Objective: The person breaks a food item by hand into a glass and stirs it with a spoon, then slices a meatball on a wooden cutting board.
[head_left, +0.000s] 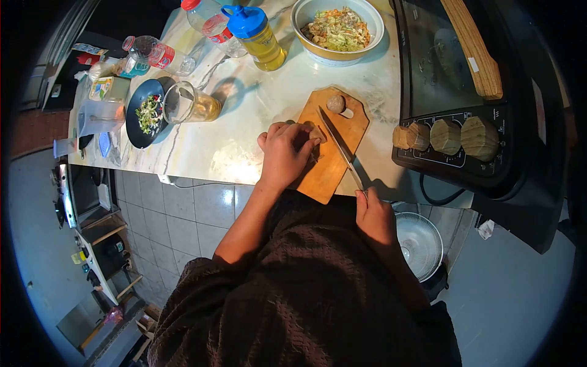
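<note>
On the cutting board (324, 175), a rounded brown piece (317, 135) lies at the left hand (285, 150); it is probably light, moderately soft and a little slippery, best held by its sides with fingertips tucked back. The left hand is narrowly curled, thumb and fingers about the piece. The right hand (375, 214) is closed around the handle of the knife (340, 147); a second brown piece (335, 104) rests beyond.
</note>
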Demonstrator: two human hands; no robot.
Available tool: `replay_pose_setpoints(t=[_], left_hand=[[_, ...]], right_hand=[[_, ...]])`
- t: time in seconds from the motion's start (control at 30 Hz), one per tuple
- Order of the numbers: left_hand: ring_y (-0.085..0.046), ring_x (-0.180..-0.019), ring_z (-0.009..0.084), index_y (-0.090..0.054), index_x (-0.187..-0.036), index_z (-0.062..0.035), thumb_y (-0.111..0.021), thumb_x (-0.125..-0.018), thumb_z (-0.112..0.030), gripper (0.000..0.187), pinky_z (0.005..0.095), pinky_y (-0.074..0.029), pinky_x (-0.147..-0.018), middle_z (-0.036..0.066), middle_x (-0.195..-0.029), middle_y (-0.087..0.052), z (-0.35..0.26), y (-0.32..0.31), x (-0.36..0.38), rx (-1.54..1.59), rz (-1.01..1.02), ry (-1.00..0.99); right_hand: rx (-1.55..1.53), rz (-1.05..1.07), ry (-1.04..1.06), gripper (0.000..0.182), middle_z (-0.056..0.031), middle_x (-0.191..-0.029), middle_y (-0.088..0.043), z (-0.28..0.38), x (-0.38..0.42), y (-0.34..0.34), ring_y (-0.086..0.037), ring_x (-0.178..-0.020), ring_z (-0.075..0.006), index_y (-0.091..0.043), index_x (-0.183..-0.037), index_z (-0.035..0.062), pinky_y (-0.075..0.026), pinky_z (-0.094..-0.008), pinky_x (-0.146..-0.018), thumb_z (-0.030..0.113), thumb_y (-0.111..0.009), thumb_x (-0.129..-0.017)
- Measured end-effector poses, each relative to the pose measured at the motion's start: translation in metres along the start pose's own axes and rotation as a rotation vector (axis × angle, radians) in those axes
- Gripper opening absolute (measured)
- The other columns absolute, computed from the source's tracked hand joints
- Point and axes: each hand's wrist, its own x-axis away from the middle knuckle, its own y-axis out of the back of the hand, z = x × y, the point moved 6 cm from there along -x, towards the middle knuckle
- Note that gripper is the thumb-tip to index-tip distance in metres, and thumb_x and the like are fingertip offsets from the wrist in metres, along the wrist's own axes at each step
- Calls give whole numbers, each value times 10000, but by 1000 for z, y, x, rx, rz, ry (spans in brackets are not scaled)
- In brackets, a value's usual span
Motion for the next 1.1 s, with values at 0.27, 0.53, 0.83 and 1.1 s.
replay_pose_setpoints(t=[0.27,0.53,0.83,1.1], left_hand=[[-605,-1027,248,-722,-996,-108,-789,-822,-226,220,404,-318,-905,38,-938,-700,5,-5,-2,33,5,22],[-587,-987,244,-726,-986,-101,-778,-816,-243,227,407,-319,-868,32,-898,-694,8,-5,-1,40,-30,-20],[-604,-1019,229,-726,-981,-108,-792,-829,-257,223,406,-309,-913,18,-930,-699,9,-4,-3,31,8,25],[-612,-995,225,-724,-960,-118,-795,-830,-272,213,408,-331,-901,-9,-896,-704,13,-6,-4,35,40,63]], right_hand=[[15,36,-5,293,-261,-629,-603,9,-3,1,-623,-629,-480,-525,-884,23,-475,-553,-526,287,-568,-1004],[-6,14,53,302,-260,-623,-599,17,-7,-5,-627,-628,-478,-519,-883,15,-479,-557,-529,288,-571,-1004],[23,23,11,307,-259,-616,-601,18,-5,-8,-633,-624,-474,-520,-892,16,-495,-548,-525,297,-558,-1010],[60,125,-91,296,-274,-714,-647,21,-6,-12,-641,-692,-492,-554,-968,-29,-502,-570,-604,264,-549,-1010]])
